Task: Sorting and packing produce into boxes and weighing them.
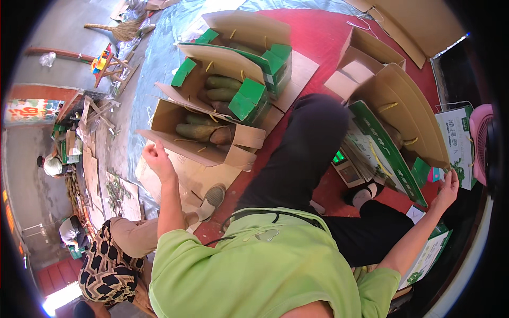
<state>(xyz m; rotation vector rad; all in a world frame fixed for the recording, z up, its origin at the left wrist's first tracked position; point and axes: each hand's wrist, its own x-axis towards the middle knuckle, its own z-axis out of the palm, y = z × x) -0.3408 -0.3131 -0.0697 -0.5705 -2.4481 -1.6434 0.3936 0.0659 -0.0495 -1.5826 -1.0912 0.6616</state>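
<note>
My left hand (pixel 159 160) is closed at the near flap of an open cardboard box (pixel 197 150), its fingertips pinched at the flap's edge. Long green radishes (pixel 199 131) lie inside that box, beside yellow cord handles. On the right, my right hand (pixel 446 192) pinches the outer corner of a raised flap of a green and white carton (pixel 374 139). This carton stands tilted open, and its contents are mostly hidden by its walls. Against it sits a small scale (pixel 347 170) with a lit green display.
Two more open boxes, one with green radishes (pixel 222 94), stand beyond the left box. A pink fan (pixel 481 143) and a printed carton (pixel 455 140) are at far right. Another person's shoe (pixel 214 196) and patterned clothing (pixel 108 265) are at my left. A broom (pixel 119 29) lies far left.
</note>
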